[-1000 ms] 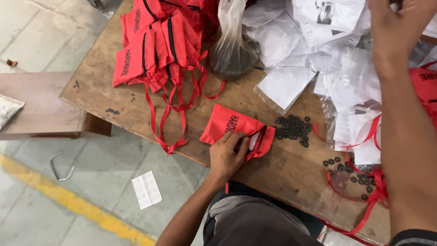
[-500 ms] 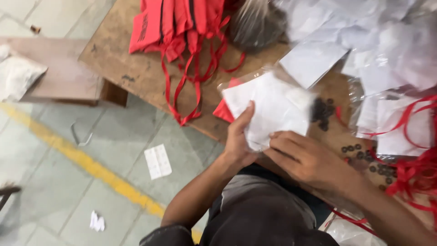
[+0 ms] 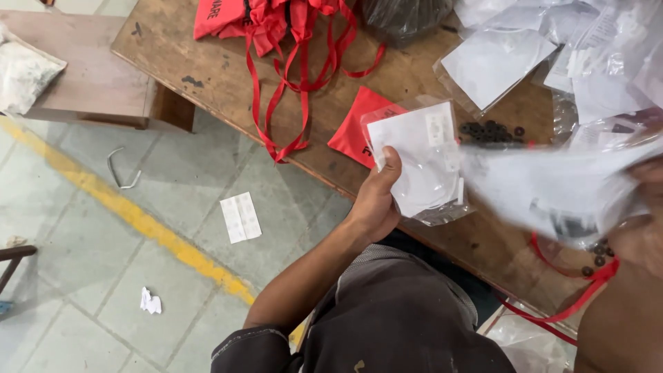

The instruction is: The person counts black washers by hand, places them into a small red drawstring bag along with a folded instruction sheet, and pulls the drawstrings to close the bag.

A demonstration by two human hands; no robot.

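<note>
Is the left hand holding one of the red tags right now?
No, the left hand holds a clear bag with white paper inside; the red tag lies on the table.

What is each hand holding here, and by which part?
The left hand holds a clear plastic packet with white paper inside by its lower left edge, thumb on the front. The right hand is motion-blurred behind a smeared white sheet; its grip cannot be told.

Clear plastic bag with white paper inside, upright over the table edge, partly overlapping a red pouch.
</note>
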